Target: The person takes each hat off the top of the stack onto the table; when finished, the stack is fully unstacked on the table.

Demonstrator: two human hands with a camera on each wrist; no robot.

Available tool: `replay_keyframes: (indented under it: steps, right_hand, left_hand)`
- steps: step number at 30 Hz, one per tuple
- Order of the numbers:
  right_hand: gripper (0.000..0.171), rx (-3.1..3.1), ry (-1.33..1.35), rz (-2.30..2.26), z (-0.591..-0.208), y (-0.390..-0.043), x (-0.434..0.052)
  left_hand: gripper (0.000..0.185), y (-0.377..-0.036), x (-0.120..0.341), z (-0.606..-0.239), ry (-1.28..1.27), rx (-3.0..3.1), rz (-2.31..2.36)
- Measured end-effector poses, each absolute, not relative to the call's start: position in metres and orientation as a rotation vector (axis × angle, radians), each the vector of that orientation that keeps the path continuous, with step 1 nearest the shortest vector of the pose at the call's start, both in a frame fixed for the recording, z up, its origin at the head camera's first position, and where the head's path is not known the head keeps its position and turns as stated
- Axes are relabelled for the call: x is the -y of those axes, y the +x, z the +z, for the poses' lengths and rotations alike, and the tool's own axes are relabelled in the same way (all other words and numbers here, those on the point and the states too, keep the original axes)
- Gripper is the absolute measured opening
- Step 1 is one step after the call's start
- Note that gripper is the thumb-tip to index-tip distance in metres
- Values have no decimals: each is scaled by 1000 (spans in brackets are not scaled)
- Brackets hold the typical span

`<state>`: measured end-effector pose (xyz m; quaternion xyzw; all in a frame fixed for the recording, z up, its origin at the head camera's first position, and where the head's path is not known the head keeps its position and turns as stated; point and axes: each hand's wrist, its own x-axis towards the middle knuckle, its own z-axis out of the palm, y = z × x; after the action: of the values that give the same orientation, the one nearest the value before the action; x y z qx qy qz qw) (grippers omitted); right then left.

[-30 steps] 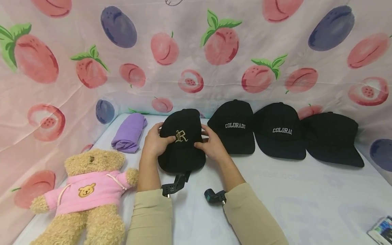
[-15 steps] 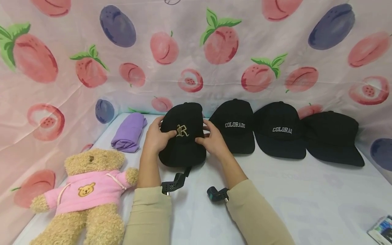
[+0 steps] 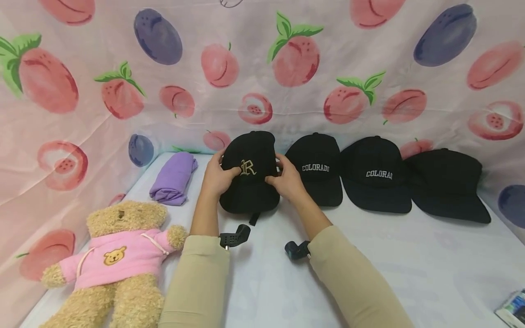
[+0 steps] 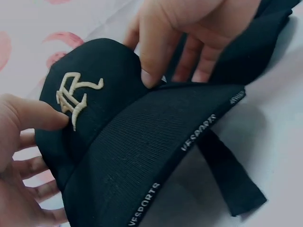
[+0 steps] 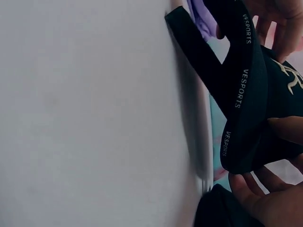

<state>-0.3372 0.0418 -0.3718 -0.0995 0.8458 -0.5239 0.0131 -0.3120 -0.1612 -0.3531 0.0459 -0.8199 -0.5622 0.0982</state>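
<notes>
Both hands hold a black baseball cap (image 3: 252,193) with a gold letter R on its front. My left hand (image 3: 218,176) grips its left side, thumb beside the R and fingers behind. On the other side, my right hand (image 3: 288,178) pinches the cap low near the brim, thumb in front. In the left wrist view the brim (image 4: 137,127) shows white "VESPORTS" lettering along its edge, and a black strap (image 4: 234,175) hangs below it. The right wrist view shows the strap (image 5: 199,56) sticking out over the white surface.
Right of the held cap stand a black COLORADO cap (image 3: 317,187), another COLORADO cap (image 3: 377,193) and a plain-fronted black cap (image 3: 445,182) in a row. A folded purple cloth (image 3: 173,177) and a teddy bear (image 3: 119,255) in pink lie left. A fruit-print curtain (image 3: 262,59) hangs behind.
Both hands have carried the R cap away from me and slightly right, closer to the row of caps. The hold on it looks the same. The other caps and the bear have stayed put.
</notes>
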Motion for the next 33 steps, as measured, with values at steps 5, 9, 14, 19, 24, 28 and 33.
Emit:
replay_keyframes:
  steps: [5, 9, 14, 19, 24, 28, 33]
  right_hand:
    - [81, -2666, -317, -1633, -375, -346, -45]
    - [81, -2685, -309, -1598, -380, -354, -47]
    - [84, -2652, -320, -1546, -381, -361, -47]
    - [90, -2578, -328, -1532, -379, -364, -46]
    - [95, -2559, -335, -1517, -377, -365, -44]
    - [100, -2563, -340, -1472, -378, -366, -42]
    - [103, -2537, -346, -1468, -378, -367, -43]
  left_hand:
    - [79, -326, 155, -361, 122, 2382, -1702]
    - [81, -336, 153, -369, 130, 2366, -1754]
    - [81, -346, 153, -377, 136, 2352, -1756]
    - [79, -355, 154, -380, 158, 2316, -1763]
    - [78, -363, 151, -382, 213, 2295, -1764]
    - [78, -369, 149, -382, 227, 2319, -1728]
    - [77, -371, 148, -380, 240, 2346, -1707]
